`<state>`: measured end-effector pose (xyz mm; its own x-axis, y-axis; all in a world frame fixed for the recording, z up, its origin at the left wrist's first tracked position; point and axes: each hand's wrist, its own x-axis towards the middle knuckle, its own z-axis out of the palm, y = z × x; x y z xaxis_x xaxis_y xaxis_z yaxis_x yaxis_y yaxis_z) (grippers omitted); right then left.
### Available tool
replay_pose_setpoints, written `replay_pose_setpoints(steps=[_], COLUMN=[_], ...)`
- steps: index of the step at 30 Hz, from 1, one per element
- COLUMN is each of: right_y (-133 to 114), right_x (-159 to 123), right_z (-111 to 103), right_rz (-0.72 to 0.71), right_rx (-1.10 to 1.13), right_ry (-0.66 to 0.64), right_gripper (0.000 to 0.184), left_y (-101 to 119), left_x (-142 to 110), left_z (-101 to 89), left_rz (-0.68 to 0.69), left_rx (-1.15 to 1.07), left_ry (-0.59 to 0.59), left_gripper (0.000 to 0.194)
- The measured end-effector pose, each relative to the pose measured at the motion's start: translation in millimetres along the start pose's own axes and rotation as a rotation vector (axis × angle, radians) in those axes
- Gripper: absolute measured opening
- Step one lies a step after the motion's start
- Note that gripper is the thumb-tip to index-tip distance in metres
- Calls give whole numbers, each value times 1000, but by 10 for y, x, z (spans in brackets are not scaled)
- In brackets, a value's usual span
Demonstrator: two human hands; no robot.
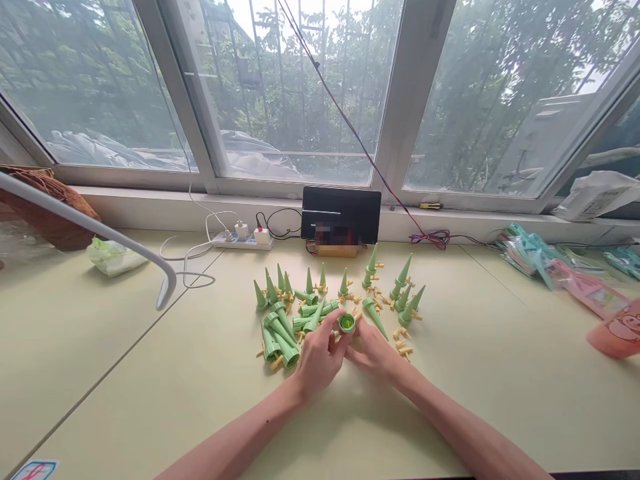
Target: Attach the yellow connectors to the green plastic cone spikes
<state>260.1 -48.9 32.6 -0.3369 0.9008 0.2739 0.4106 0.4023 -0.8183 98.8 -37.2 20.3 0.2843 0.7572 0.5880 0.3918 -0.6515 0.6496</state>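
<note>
My left hand (325, 350) pinches a green plastic watering spike (347, 323), its round open end turned up toward me. At the right side of that spike a small yellow nozzle (358, 316) sticks out. My right hand (374, 350) is closed around that side, with its fingers at the nozzle; the fingertips are partly hidden. Left of my hands lie several green spikes (287, 350) on their sides. More spikes (271, 289) stand point up behind them, and another group (411, 307) stands to the right. Loose yellow nozzles (404, 348) lie near my right hand.
A dark tablet (341, 215) leans by the window behind the spikes, beside a white power strip (243, 243) with cables. A grey curved bar (125, 243) crosses the left side. Plastic-wrapped items (530, 257) and a pink cup-like object (617, 331) sit at right.
</note>
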Motion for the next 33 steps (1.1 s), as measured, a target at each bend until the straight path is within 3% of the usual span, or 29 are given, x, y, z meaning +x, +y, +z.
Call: replay_pose_setpoints(steps=[33], right_y=[-5], right_x=[-4], right_z=[-22], right_rz=[-45], right_rx=[-11], right_ry=[11], right_gripper=[18], left_y=[-8], left_x=[53], left_z=[-31], left_rz=[199], left_rx=[-7], left_ry=[47], left_gripper=[41])
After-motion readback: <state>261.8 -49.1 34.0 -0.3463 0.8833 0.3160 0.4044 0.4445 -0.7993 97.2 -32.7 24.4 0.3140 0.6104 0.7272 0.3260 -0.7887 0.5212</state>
